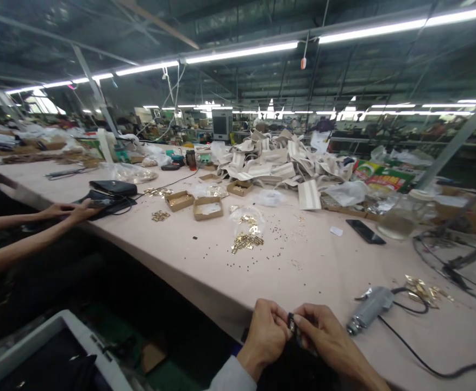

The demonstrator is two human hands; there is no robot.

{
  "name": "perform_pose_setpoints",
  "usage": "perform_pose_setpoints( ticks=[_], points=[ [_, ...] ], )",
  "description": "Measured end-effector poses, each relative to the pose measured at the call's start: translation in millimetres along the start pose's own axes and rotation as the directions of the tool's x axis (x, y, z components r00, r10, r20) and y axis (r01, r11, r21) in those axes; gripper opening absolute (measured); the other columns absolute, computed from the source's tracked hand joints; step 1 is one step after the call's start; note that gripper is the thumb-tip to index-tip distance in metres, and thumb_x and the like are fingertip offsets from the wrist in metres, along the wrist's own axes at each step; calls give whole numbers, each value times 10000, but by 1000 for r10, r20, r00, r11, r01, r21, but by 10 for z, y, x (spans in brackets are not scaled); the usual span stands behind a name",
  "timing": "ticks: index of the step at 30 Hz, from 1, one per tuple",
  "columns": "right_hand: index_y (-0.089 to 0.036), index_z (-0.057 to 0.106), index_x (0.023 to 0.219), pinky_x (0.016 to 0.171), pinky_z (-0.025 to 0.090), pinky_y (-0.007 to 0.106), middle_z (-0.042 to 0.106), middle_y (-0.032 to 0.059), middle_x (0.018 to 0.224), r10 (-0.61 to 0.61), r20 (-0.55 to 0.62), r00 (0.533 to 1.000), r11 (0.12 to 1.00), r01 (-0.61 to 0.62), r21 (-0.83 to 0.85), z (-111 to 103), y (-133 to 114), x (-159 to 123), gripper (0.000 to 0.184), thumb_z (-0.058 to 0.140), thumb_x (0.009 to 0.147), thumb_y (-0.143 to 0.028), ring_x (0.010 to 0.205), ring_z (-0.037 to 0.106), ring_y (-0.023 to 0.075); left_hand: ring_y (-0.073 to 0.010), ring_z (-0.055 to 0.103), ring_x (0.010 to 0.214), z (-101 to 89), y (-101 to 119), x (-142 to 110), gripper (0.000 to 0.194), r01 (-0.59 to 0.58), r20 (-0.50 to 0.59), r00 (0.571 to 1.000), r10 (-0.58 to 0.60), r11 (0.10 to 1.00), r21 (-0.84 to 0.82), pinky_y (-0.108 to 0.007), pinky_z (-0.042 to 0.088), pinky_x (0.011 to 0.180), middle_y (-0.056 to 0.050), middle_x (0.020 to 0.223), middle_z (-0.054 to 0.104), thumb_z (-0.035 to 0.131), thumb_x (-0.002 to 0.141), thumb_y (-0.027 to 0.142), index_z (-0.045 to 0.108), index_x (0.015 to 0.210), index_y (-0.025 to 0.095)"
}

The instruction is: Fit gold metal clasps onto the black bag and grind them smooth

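Note:
At the near edge of the long pale table (205, 255), my left hand (265, 332) and my right hand (326, 336) meet, both pinched on a small dark metal fitting (292, 325). Under my hands lies dark material (295, 372), partly hidden. A grey electric hand tool (369, 308) with a black cord lies just right of my right hand. A pile of small gold metal parts (246, 241) sits further out on the table, with a clear bag behind it.
Another person's arms (38, 228) reach over a black bag (111, 194) at left. Small cardboard boxes (207, 207), a black phone (365, 231), more gold parts (425, 290), and a heap of striped beige fabric pieces (279, 160) lie on the table.

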State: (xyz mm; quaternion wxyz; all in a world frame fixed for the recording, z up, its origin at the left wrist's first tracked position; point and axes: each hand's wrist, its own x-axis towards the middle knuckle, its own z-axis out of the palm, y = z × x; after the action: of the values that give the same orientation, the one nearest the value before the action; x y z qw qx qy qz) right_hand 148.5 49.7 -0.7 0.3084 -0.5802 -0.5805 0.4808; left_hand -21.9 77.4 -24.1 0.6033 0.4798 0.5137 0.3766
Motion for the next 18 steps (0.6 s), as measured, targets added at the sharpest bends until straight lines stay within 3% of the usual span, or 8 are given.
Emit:
perform_pose_setpoints(
  ticks=[4,8,11,14,18],
  points=[
    [-172,684,795,543,444,282,682,50,663,-55,10,998,985,56,-165,-317,-305,296,423,569,937,-554,590,637,196,-194,609,583,55,-121,46,208,6,-78,997,-8,1000,-22,-291,424,559,-6,573,650,741,582,52,626,678,197],
    [-170,683,783,545,468,266,721,55,706,-140,-19,990,912,121,-392,-513,-728,926,237,569,910,-335,615,683,194,-189,599,606,92,-303,128,328,64,-113,991,-67,997,-37,-293,389,561,24,602,645,648,510,-30,579,719,214],
    [-160,693,747,526,438,247,706,44,652,-110,-12,994,860,89,-502,-445,-935,1536,182,584,884,-209,601,682,183,-203,591,621,67,-374,172,304,78,-86,993,-80,997,-24,-310,387,582,40,570,607,659,525,15,584,730,225],
    [-152,690,696,605,456,248,702,47,665,-127,-46,991,811,77,-580,-286,-980,2110,177,644,866,-137,676,689,178,-246,627,725,24,-379,163,242,33,-82,996,-32,999,7,-334,415,642,14,612,624,685,552,69,608,716,230],
    [-139,702,775,720,530,293,707,43,762,-92,-73,993,742,20,-670,-137,-882,2652,182,770,910,-241,756,680,179,-264,640,781,14,-325,104,238,95,-143,986,-91,995,20,-351,433,700,-1,682,641,698,532,62,616,676,234]
  ],
)
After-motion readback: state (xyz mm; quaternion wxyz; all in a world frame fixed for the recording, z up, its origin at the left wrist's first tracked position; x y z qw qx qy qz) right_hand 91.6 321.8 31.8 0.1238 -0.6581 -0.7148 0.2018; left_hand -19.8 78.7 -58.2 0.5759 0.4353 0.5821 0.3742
